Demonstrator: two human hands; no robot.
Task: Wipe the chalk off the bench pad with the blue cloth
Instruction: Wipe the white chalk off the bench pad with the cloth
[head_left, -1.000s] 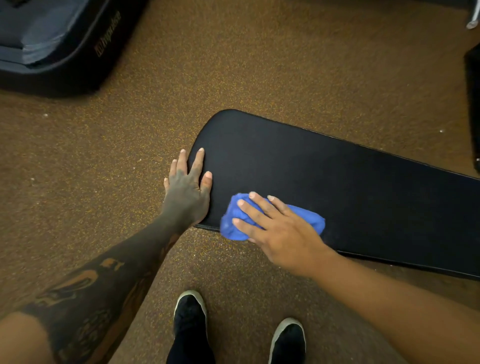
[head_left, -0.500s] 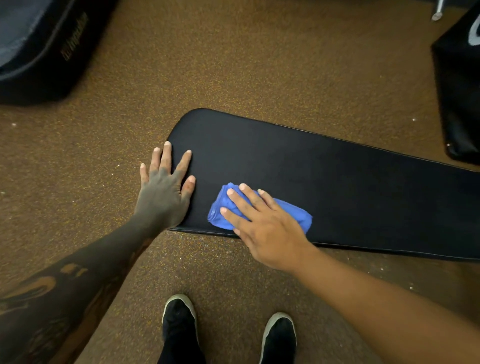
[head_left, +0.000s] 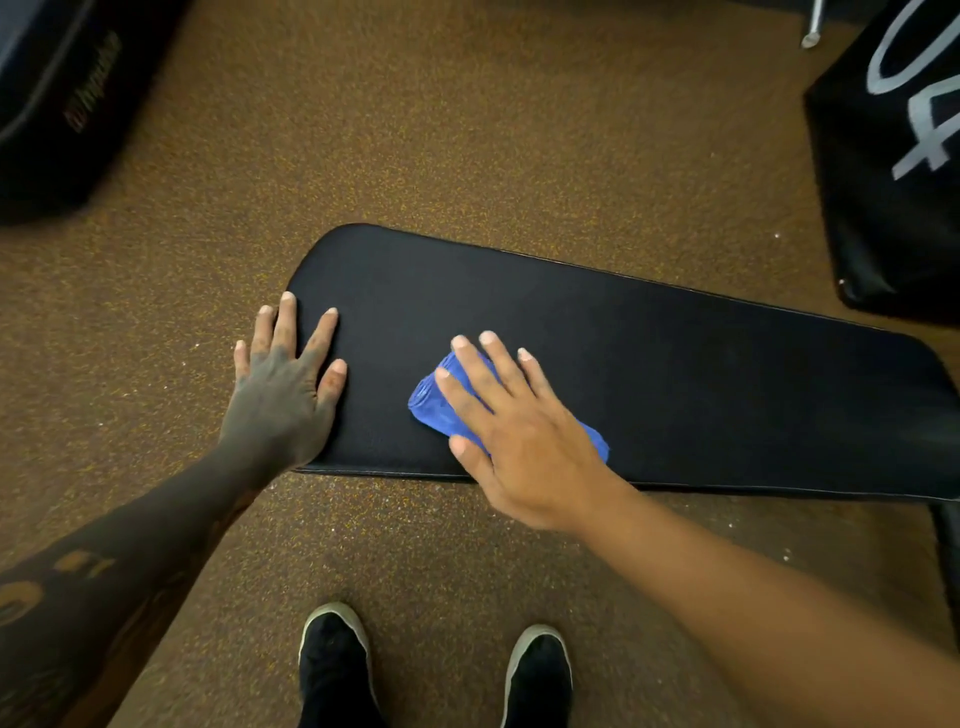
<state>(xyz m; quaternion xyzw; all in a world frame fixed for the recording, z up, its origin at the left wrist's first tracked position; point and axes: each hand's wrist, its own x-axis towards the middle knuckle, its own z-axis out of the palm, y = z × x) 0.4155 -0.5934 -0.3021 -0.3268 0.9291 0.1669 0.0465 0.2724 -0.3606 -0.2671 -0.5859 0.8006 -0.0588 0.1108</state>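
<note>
A long black bench pad (head_left: 649, 364) runs from the centre to the right edge. My right hand (head_left: 514, 431) lies flat on a bunched blue cloth (head_left: 439, 405), pressing it onto the pad near its front edge; most of the cloth is hidden under the palm. My left hand (head_left: 283, 389) rests flat with fingers spread on the pad's left end, partly over its edge. No chalk mark stands out on the dark surface.
Speckled brown rubber floor (head_left: 467, 130) surrounds the pad. A dark padded object (head_left: 62, 104) sits at the top left. A black block with white numerals (head_left: 893, 156) stands at the top right. My two black shoes (head_left: 337, 665) are below the pad.
My right hand has slid the blue cloth rightward and further onto the pad, away from my left hand. The view has shifted so more of the pad's right end shows.
</note>
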